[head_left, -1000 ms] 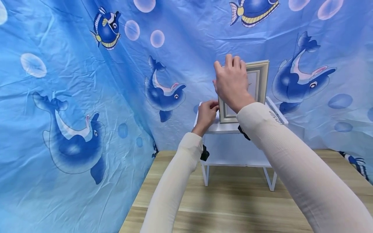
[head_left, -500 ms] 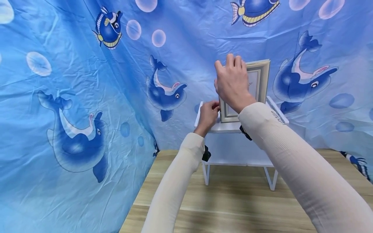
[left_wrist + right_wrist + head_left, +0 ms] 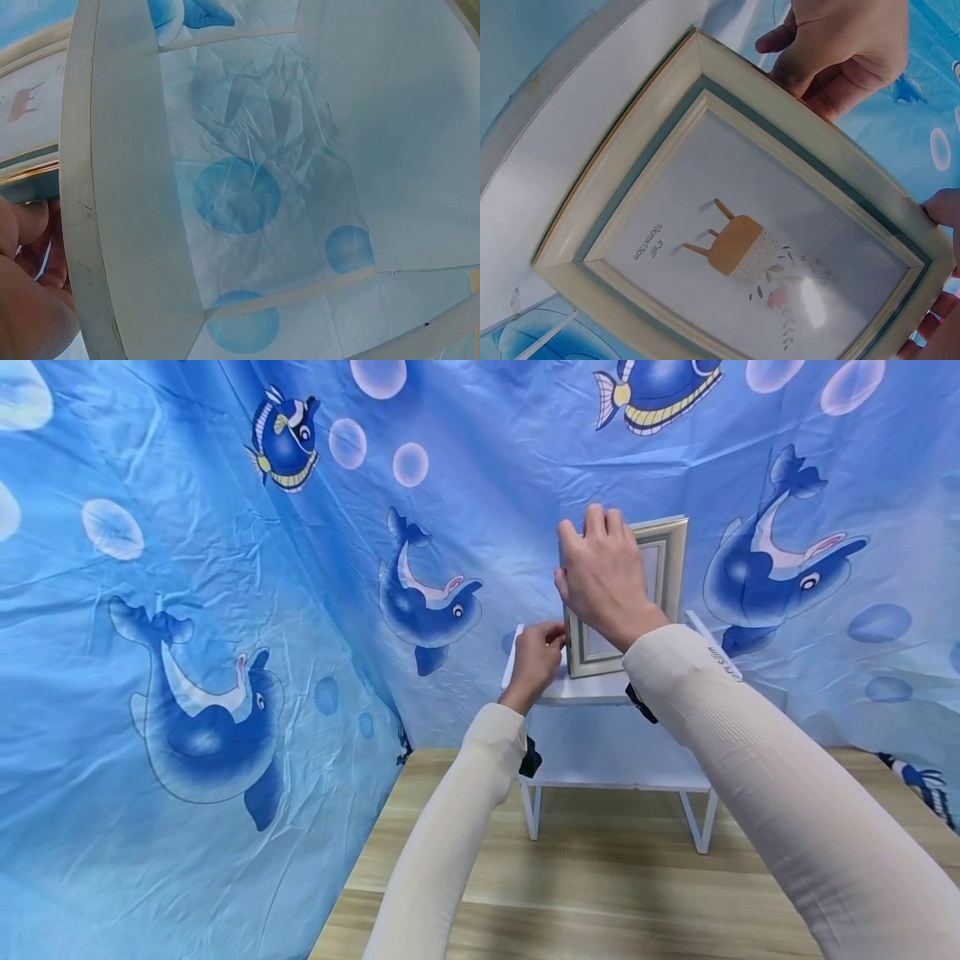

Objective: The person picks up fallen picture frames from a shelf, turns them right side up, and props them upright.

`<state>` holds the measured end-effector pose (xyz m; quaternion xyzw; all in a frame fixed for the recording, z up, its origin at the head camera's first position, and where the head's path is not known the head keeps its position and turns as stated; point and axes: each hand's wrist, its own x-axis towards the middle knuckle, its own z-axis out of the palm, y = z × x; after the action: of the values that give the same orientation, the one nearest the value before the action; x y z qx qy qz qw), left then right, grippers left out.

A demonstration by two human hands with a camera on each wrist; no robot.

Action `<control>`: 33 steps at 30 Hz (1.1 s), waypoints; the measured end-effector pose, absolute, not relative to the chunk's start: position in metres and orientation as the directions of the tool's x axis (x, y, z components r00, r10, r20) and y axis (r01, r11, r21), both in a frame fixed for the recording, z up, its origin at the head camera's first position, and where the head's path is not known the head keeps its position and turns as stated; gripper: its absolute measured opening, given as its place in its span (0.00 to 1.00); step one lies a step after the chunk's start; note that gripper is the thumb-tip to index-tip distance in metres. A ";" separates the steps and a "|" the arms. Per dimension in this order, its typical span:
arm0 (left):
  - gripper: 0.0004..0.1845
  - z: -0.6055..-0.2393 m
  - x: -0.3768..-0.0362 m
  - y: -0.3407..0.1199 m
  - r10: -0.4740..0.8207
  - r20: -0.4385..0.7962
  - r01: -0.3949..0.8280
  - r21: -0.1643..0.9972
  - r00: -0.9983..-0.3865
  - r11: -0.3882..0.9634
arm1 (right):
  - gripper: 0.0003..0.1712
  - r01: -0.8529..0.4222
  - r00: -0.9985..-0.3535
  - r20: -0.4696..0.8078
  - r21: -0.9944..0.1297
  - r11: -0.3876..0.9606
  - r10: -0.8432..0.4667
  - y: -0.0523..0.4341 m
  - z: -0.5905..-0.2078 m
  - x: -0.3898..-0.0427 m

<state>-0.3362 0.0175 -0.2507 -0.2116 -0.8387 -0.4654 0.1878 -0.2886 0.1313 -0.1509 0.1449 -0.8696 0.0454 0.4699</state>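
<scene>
A cream picture frame (image 3: 672,568) stands upright on the top of a white rack (image 3: 555,691). My right hand (image 3: 606,572) grips the frame's upper left corner and covers part of its front. Lower down, my left hand (image 3: 534,656) pinches the frame's left side edge near the bottom. In the right wrist view a printed chair with flowers (image 3: 739,244) shows inside the frame's grey-green inner band. There, the left thumb and fingers (image 3: 840,56) are at one long edge, and the right fingers (image 3: 937,326) wrap the far end.
The rack rests on white bent legs (image 3: 699,827) on a wood-grain table (image 3: 600,902). Its raised side rail (image 3: 708,639) rises to the right of the frame. Behind and to the left hangs a blue curtain (image 3: 225,693) printed with dolphins and fish.
The frame has turned slightly, its left edge shifting right and its right edge shifting left. My right hand has moved a little to the right with it. Both hands stay on the frame.
</scene>
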 end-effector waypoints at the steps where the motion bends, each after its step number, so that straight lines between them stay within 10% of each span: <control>1: 0.11 -0.251 -0.336 0.017 0.181 0.513 0.530 0.699 -0.839 0.480 | 0.18 -0.298 -0.516 0.831 0.055 0.953 -0.209 0.132 -0.152 -0.289; 33: 0.12 -0.254 -0.342 0.019 0.198 0.499 0.524 0.686 -0.844 0.504 | 0.20 -0.339 -0.527 0.821 0.032 0.940 -0.218 0.141 -0.152 -0.295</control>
<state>-0.3416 0.0185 -0.2545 -0.2130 -0.8480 -0.4502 0.1812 -0.2946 0.1409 -0.1523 0.1598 -0.8713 0.0659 0.4593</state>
